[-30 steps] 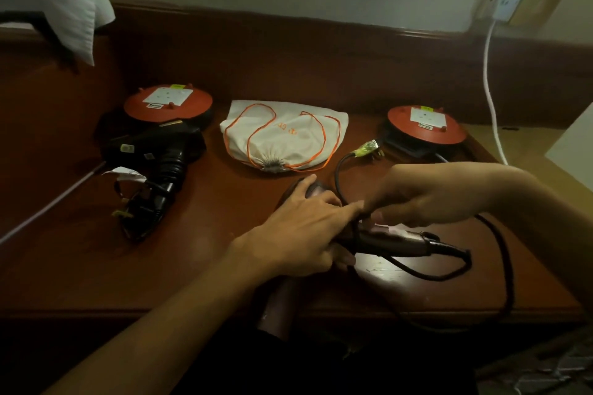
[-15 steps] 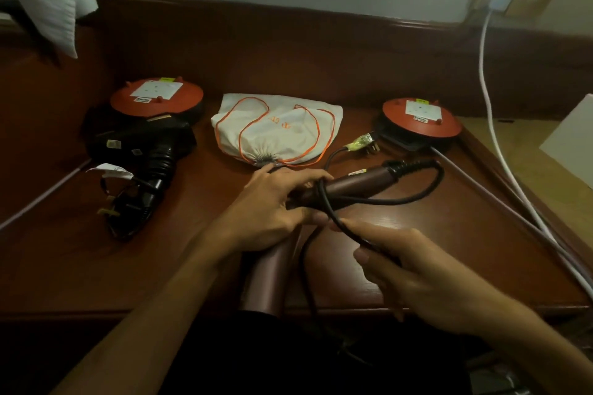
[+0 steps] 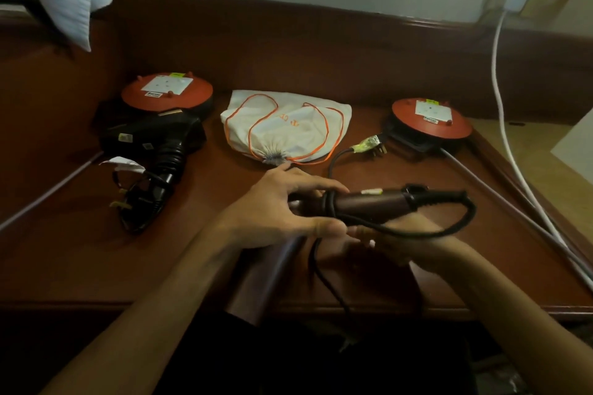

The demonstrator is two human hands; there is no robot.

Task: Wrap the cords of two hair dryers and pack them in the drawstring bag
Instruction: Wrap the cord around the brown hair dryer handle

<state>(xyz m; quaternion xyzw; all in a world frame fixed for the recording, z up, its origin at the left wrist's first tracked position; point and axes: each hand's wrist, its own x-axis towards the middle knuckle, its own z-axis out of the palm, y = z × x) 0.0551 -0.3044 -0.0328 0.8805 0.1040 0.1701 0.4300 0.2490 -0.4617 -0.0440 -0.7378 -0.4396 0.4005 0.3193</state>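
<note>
Winding cord (image 3: 417, 234) round brown dryer (image 3: 369, 204) handle: left hand (image 3: 276, 212) grips dryer, right hand (image 3: 394, 244) pinches cord; next loop needs slack.

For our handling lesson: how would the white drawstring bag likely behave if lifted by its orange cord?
The white drawstring bag lies slumped and creased, so it is probably floppy and would sag. It looks flat, hence likely light. Its orange cord lies in loose loops, so slack comes up first.

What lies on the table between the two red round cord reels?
In the head view, the white drawstring bag with orange cord lies between the left reel and right reel. A plug lies beside the right reel.
</note>
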